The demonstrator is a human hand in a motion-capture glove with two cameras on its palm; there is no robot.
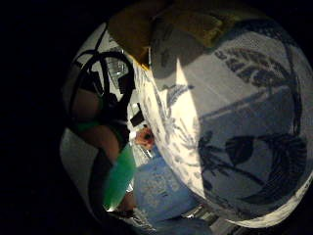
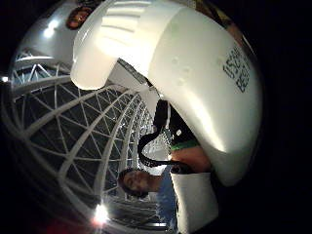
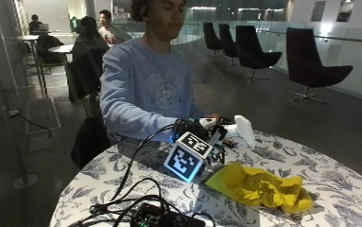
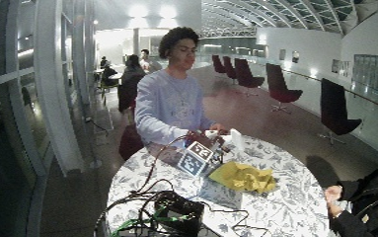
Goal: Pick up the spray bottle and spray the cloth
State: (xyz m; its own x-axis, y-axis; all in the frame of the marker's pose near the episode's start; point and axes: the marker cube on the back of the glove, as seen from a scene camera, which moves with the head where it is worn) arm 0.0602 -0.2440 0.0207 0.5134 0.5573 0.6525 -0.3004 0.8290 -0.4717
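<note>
Right hand (image 3: 199, 130) has its grip curled round the bottle (image 3: 242, 128), held upright above the worktop (image 3: 331, 170). Cloth (image 3: 259, 187) lies just below and nearer the camera; the nozzle's direction is unclear.

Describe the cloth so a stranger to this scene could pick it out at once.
Start at the round table with the blue-and-white leaf-patterned covering. The cloth lies crumpled on it, beside the person's gloved right hand. It is the only bright yellow thing there; the spray bottle nearby is white.
</note>
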